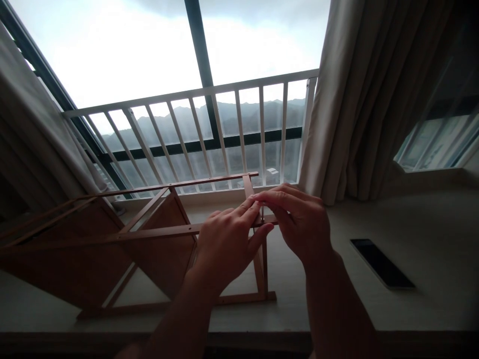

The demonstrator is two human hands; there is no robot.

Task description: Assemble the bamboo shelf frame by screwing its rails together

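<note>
A brown wooden shelf rack (160, 233) lies on its side, its upper near rail running under my hands. My left hand (228, 239) straddles that rail near its right end, fingers on the far side and thumb on the near side. Closed at the fingertips, my right hand (303, 217) is above the rail's end and touches my left fingertips. A thin upright metal rod (262, 213) shows below the right fingers, its lower end at the rail. Its upper end is hidden by the fingers, so its exact kind is unclear.
On the pale surface (337, 299) to the right lies a dark-screened phone (381, 263). Behind the rack stands a white railing (239, 124) in front of a window. Curtains (344, 109) hang on both sides, and a mirror-like panel (437, 139) is at the far right.
</note>
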